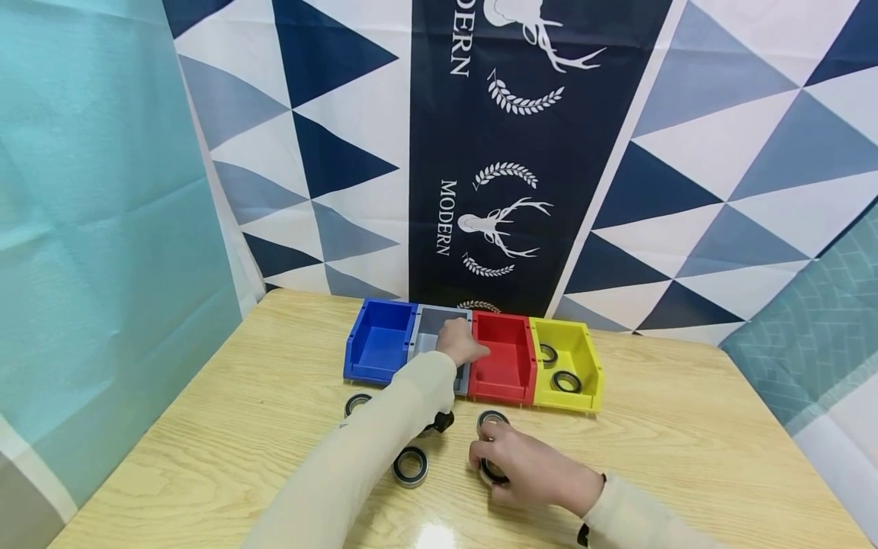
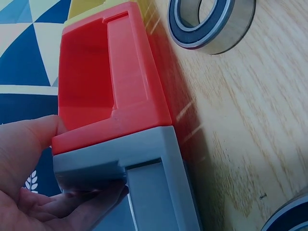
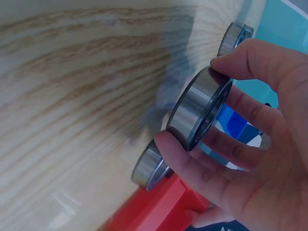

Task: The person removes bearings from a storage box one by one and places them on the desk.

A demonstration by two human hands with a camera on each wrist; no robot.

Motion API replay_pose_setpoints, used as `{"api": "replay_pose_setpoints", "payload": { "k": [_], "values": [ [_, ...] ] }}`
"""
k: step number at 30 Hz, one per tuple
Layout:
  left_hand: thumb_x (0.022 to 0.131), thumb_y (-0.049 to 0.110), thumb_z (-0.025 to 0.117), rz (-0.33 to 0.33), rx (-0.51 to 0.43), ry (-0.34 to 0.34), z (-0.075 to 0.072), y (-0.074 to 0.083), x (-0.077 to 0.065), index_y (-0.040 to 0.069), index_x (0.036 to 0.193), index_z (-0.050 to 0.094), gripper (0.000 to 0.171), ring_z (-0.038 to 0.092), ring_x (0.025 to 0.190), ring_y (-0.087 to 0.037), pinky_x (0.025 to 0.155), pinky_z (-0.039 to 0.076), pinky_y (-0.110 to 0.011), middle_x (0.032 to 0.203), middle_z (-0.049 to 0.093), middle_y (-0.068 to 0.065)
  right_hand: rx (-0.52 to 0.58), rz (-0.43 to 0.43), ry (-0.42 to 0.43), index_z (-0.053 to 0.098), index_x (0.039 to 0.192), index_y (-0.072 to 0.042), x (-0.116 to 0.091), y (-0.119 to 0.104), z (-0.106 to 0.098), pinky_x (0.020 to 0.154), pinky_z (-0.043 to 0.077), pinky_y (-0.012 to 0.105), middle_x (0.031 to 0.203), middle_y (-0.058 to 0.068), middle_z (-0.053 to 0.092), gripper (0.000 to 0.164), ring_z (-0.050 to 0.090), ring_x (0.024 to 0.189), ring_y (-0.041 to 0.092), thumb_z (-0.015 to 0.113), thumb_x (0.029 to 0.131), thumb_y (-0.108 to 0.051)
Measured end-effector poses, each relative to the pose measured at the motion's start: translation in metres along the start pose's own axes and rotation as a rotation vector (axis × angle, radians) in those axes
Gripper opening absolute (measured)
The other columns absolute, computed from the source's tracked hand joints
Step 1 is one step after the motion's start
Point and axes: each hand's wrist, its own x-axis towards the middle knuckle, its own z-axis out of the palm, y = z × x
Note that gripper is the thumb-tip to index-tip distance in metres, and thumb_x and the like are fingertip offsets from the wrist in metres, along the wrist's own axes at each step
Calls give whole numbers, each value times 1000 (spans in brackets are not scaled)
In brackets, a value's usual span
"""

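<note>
My right hand [image 1: 531, 465] pinches a ball bearing [image 3: 197, 113] by its outer ring, thumb on one side and fingers on the other, low over the table. Just beyond it is a second bearing [image 3: 149, 166], close to the red bin [image 3: 159, 207]. My left hand [image 1: 459, 341] reaches over the grey bin [image 1: 430, 319]. Its fingers [image 2: 91, 211] extend into that bin, and its thumb lies over the edge of the neighbouring red bin. No bearing shows between these fingers; part of the grey bin's inside is hidden by the hand.
Left of the grey bin stands a blue bin [image 1: 380, 347]; at the row's right end, a yellow bin [image 1: 591, 366] contains two bearings [image 1: 565, 382]. More bearings lie on the wooden table, one [image 1: 410, 467] near the front, another [image 1: 357, 401] partly behind the left sleeve [image 1: 370, 435].
</note>
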Motion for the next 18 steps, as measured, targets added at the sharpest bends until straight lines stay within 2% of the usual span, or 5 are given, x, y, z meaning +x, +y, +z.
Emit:
{"api": "replay_pose_setpoints", "payload": {
  "k": [9,18],
  "values": [
    [80,24,77,12,6,-1,1,0,-2,6,76,67,20,60,62,-16,61,56,-29,77,71,-7,-11,-28,13,64,93,-20,-3,-2,7,70,43,16,92,-6,53,29,45,81,1,73,68,-10],
    [80,25,77,26,21,-1,1,-2,-1,5,79,67,22,59,62,-16,61,55,-28,80,71,-9,-13,-9,-35,64,94,-22,-2,-4,12,71,43,15,89,-8,51,27,43,80,0,75,71,-13]
  ]
}}
